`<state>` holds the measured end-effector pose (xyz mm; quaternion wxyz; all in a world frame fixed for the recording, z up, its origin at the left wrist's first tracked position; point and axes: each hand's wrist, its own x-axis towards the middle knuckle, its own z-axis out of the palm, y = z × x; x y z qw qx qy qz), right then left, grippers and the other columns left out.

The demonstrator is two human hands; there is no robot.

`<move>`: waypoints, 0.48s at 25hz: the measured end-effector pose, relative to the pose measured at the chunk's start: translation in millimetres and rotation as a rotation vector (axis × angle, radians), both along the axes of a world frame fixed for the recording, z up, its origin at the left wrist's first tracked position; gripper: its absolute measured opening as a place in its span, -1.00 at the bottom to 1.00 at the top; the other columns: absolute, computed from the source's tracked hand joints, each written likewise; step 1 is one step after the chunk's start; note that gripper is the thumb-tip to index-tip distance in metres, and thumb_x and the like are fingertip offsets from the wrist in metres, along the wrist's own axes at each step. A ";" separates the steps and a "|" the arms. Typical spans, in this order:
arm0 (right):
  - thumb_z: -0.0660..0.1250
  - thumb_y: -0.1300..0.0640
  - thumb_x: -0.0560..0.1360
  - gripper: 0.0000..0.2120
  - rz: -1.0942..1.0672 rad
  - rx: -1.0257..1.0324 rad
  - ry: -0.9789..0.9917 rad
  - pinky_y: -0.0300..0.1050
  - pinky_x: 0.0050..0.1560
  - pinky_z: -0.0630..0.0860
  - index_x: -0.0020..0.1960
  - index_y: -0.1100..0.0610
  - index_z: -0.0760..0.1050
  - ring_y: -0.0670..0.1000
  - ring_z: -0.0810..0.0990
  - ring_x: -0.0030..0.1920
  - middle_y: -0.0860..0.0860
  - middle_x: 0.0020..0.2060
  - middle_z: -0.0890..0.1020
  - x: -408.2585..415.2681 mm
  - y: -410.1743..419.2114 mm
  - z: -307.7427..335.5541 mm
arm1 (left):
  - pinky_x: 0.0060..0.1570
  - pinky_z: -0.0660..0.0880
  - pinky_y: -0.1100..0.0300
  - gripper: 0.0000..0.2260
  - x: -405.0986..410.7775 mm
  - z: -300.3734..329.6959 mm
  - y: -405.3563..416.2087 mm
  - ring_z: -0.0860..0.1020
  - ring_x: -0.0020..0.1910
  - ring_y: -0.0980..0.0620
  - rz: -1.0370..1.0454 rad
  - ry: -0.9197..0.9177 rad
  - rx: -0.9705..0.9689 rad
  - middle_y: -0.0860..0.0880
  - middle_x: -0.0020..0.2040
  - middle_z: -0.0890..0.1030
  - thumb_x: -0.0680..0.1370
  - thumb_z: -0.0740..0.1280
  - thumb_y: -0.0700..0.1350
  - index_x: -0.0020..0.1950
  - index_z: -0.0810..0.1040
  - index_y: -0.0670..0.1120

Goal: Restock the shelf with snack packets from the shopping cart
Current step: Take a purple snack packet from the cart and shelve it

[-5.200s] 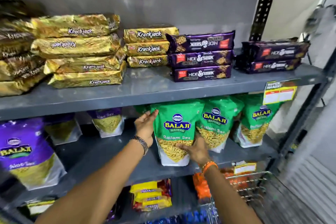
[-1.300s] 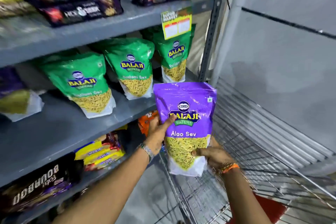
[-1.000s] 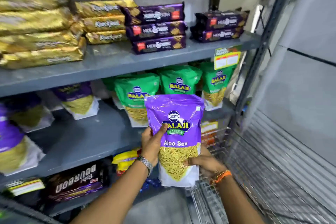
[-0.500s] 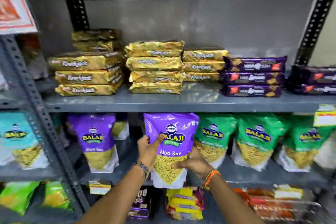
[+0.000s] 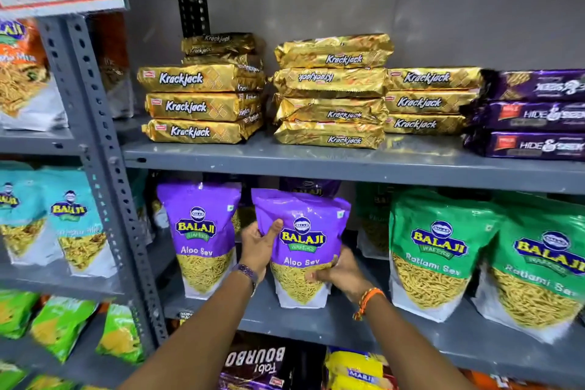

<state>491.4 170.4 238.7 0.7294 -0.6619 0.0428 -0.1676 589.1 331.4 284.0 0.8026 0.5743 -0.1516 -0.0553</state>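
I hold a purple Balaji Aloo Sev packet (image 5: 304, 225) upright with both hands, its base resting on the grey middle shelf (image 5: 316, 323). My left hand (image 5: 258, 245) grips its left edge, thumb across the front. My right hand (image 5: 340, 272) clasps its lower right part. Just to its left stands another purple Aloo Sev packet (image 5: 199, 231). Green Ratlami Sev packets (image 5: 437, 250) stand to its right. The shopping cart is out of view.
Gold Krackjack packs (image 5: 329, 89) and purple Hide & Seek packs (image 5: 535, 117) are stacked on the shelf above. A perforated grey upright (image 5: 104, 168) divides off a left bay with teal Balaji packets (image 5: 76, 218). Bourbon and Marie packs (image 5: 256, 364) lie below.
I lifted the purple packet from the cart, turned left to the shelf and moved it in. It now stands on the middle shelf beside the other purple packet.
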 end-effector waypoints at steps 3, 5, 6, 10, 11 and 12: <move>0.68 0.15 0.17 -0.43 -0.055 0.246 -0.167 -0.03 -0.05 0.69 0.12 0.23 0.58 0.10 0.74 -0.06 0.09 -0.06 0.78 6.4 -3.8 21.7 | -0.32 0.56 0.27 -0.91 9.2 7.0 -3.2 0.60 -0.34 0.17 0.018 0.006 -0.065 0.07 -0.29 0.68 0.55 0.35 -0.16 -0.16 0.58 -0.07; 0.53 0.01 0.33 -0.61 -0.125 0.308 -0.251 -0.13 -0.10 0.69 0.07 0.21 0.61 -0.03 0.73 -0.16 0.04 -0.12 0.78 10.5 -8.7 43.7 | -0.20 0.54 0.17 -0.90 14.7 12.3 -4.4 0.56 -0.28 0.07 -0.008 0.037 -0.120 -0.04 -0.22 0.65 0.53 0.38 -0.10 -0.18 0.60 -0.06; 0.46 0.01 0.41 -0.73 -0.165 0.292 -0.257 -0.16 -0.13 0.69 0.02 0.16 0.64 -0.05 0.72 -0.20 0.03 -0.16 0.78 12.6 -11.5 52.0 | -0.14 0.54 0.13 -0.91 15.3 12.5 -4.7 0.57 -0.24 0.04 -0.023 0.053 -0.136 -0.07 -0.18 0.65 0.52 0.39 -0.09 -0.17 0.60 -0.06; 0.37 0.10 0.52 -0.86 -0.224 0.231 -0.263 -0.19 -0.19 0.67 -0.06 0.12 0.69 -0.06 0.71 -0.24 0.02 -0.21 0.77 13.2 -14.4 62.5 | -0.16 0.60 0.30 -0.79 3.2 -15.7 -0.2 0.68 -0.18 0.20 -0.076 0.010 0.026 0.10 -0.15 0.73 0.44 0.45 -0.33 -0.03 0.60 -0.06; 0.38 0.08 0.49 -0.84 -0.218 0.232 -0.265 -0.18 -0.18 0.67 -0.05 0.12 0.69 -0.05 0.71 -0.23 0.03 -0.20 0.77 11.8 -14.0 62.9 | -0.22 0.59 0.34 -0.66 -1.0 -29.4 3.2 0.69 -0.20 0.23 -0.128 -0.009 0.113 0.12 -0.17 0.73 0.36 0.48 -0.42 -0.01 0.58 -0.06; 0.39 0.06 0.47 -0.83 -0.211 0.233 -0.273 -0.17 -0.17 0.67 -0.05 0.12 0.70 -0.04 0.71 -0.23 0.03 -0.19 0.77 10.0 -12.9 63.8 | -0.23 0.60 0.32 -0.55 -4.5 -43.9 6.9 0.70 -0.19 0.20 -0.184 -0.021 0.194 0.09 -0.16 0.74 0.27 0.52 -0.48 0.02 0.57 -0.09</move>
